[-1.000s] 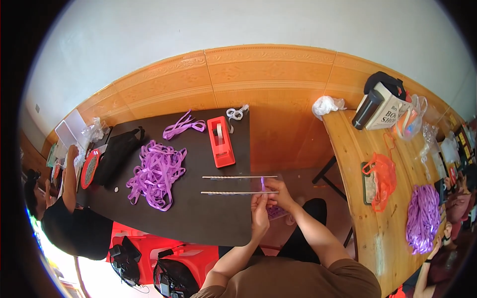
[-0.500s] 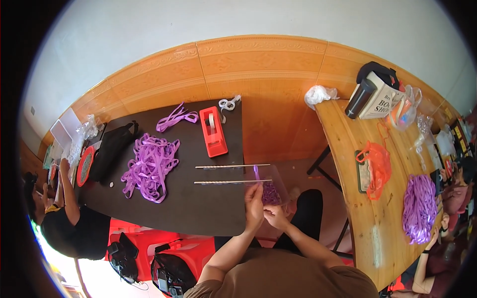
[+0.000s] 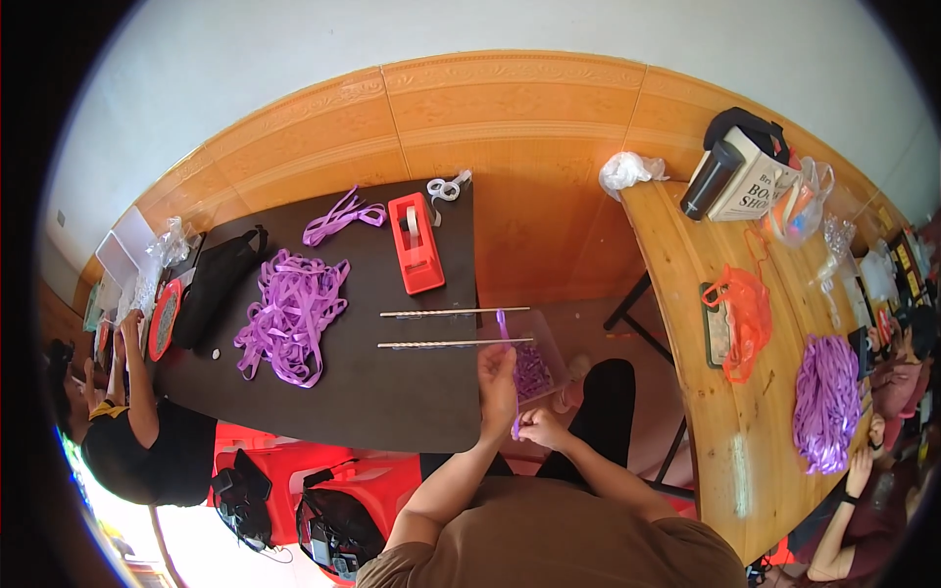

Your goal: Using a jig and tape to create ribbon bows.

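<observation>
Two thin metallic rods with twisted-looking shafts, a far one [image 3: 431, 314] and a near one [image 3: 431, 344], lie side by side, their right ends jutting past the dark table's edge. A purple ribbon [image 3: 502, 321] hangs at those ends. My left hand [image 3: 498, 384] is closed, its fingertips on the ribbon by the near rod. Lower and to the right, my right hand [image 3: 542, 428] pinches the ribbon's lower part, which stretches between both hands. Beneath the rod ends, a clear plastic bin [image 3: 555, 365] contains many short purple ribbon pieces.
The dark table [image 3: 412, 402] also carries a purple ribbon heap [image 3: 292, 318], a red tape dispenser [image 3: 417, 245] and tape rolls [image 3: 446, 186]. On the wooden table [image 3: 725, 431] at right are a purple ribbon bundle [image 3: 826, 407] and an orange bag [image 3: 748, 323]. Other people sit at both sides.
My right hand has moved slightly down and away from my left hand. A stretch of purple ribbon now shows between them. The whole view has shifted a little.
</observation>
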Motion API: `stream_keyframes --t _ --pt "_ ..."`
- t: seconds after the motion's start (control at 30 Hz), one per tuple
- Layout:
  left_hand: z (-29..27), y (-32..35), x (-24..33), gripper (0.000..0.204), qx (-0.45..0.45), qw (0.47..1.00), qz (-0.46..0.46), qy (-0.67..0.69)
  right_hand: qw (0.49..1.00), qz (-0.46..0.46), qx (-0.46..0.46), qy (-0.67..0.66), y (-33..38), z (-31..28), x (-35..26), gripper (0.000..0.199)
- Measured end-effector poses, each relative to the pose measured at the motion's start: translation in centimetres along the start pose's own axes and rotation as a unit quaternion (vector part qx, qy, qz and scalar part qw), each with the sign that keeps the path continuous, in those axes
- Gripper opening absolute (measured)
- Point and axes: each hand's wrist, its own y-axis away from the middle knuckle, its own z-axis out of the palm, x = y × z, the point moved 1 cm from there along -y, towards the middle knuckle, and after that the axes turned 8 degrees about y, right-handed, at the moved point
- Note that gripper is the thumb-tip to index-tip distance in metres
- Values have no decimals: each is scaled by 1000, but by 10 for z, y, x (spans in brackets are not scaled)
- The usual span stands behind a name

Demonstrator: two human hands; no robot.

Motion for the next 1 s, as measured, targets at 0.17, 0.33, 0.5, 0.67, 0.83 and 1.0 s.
stream_keyframes --t 0.17,0.33,0.5,0.67,0.83,1.0 --pt "-3 2 -1 16 8 999 22 -37 989 54 -105 87 23 0 -27 11" --pt "3 11 7 20 -8 1000 -23 8 983 68 -166 26 42 -2 -44 20" --pt "9 28 17 24 -32 993 -107 29 974 59 -220 -7 44 2 -54 24" --pt "0 25 17 24 -53 991 -125 18 971 8 -232 47 41 4 -56 22" --pt "-3 30 19 24 -58 985 -152 55 973 -21 -215 81 39 6 -52 20" --pt "-3 35 22 23 -42 983 -163 79 983 56 -168 45 38 -3 -33 20"
